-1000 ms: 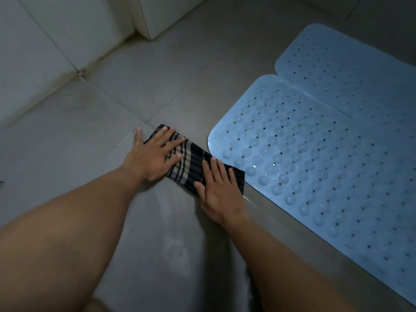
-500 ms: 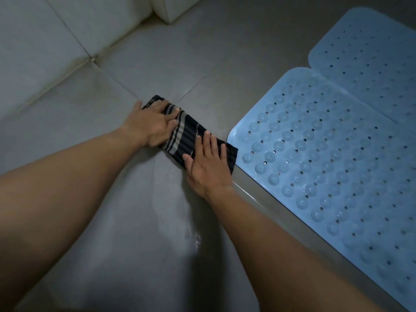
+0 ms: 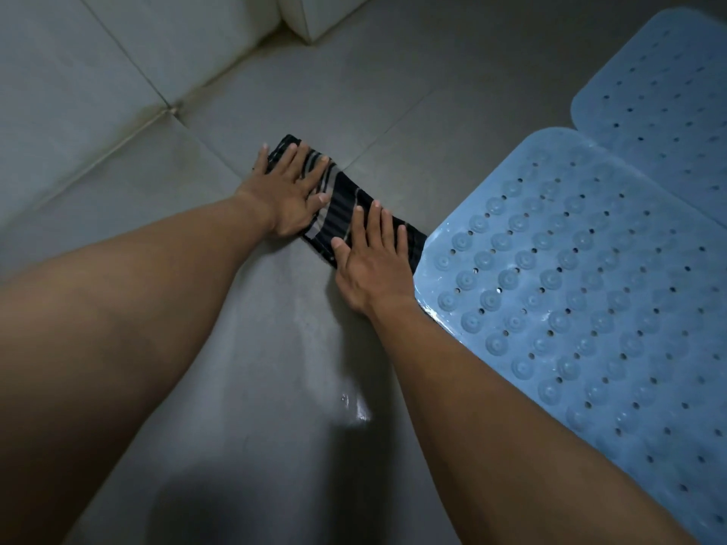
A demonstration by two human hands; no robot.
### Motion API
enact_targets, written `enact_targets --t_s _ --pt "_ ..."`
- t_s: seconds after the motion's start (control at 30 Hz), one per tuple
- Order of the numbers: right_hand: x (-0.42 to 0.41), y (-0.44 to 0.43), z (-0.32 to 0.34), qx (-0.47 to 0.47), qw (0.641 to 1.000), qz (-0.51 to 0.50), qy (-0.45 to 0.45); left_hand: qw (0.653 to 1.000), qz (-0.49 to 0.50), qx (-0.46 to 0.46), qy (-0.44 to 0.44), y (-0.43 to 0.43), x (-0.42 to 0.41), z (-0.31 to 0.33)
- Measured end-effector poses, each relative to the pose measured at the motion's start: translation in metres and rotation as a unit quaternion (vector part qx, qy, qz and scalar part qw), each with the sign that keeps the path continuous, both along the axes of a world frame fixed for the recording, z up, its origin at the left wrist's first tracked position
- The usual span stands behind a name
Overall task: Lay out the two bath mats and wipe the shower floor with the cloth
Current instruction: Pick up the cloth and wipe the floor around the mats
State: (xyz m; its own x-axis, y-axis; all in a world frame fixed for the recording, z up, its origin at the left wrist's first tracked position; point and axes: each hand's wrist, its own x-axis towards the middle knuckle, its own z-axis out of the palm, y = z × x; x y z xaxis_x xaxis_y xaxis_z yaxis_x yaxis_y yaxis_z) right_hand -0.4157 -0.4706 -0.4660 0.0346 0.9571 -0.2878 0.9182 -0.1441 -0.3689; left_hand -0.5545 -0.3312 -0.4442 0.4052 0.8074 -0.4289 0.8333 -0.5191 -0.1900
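Left of and beyond the striped cloth (image 3: 341,200), pale wall tiles (image 3: 78,92) meet the grey floor (image 3: 393,84) along a stained joint. Straight beyond the cloth, at the top edge, stands the corner of a white block (image 3: 314,13).

The left hand (image 3: 285,196) lies flat on the cloth's far left end. Its fingers are straight and spread and press down on the fabric, with nothing curled around it. The thumb lies on the cloth, and the little finger reaches just past the cloth's far edge.

The cloth is dark with lighter stripes, folded into a narrow band and flat on the floor. Its long axis runs diagonally, from the far left end under the left hand to the near right end. A floor grout line runs in under it from the far right.

The right hand (image 3: 373,269) covers the cloth's near right end in the same way, palm down with straight fingers close together and pointing away from the person.

Nearer the person than the cloth, a wet sheen (image 3: 354,411) glints on the floor between the forearms.

Right of the cloth lies the near blue bath mat (image 3: 590,308), studded with round cups and holes. Its rounded corner meets the cloth's right end, blocking the way there; whether they overlap cannot be told. Beyond it the far bath mat (image 3: 668,92) lies edge to edge with it.
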Motion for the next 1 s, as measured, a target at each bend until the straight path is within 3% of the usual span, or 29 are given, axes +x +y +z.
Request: enact_targets --t_s 0.2,0.4,0.67,1.0 --pt "0.028 0.034 -0.002 0.005 1.000 -0.009 -0.008 0.998 0.004 -0.034 -0.047 0.025 0.022 -0.004" --pt "0.021 0.046 0.009 0.001 0.995 -0.096 -0.024 0.999 -0.004 -0.018 -0.048 0.048 0.041 -0.009" --pt "0.029 0.059 0.014 -0.054 0.984 -0.160 0.047 0.998 0.014 -0.054 -0.018 0.048 0.048 0.006" --pt "0.054 0.093 -0.003 -0.006 0.979 -0.201 -0.018 0.997 -0.006 -0.024 -0.075 0.082 0.069 -0.010"
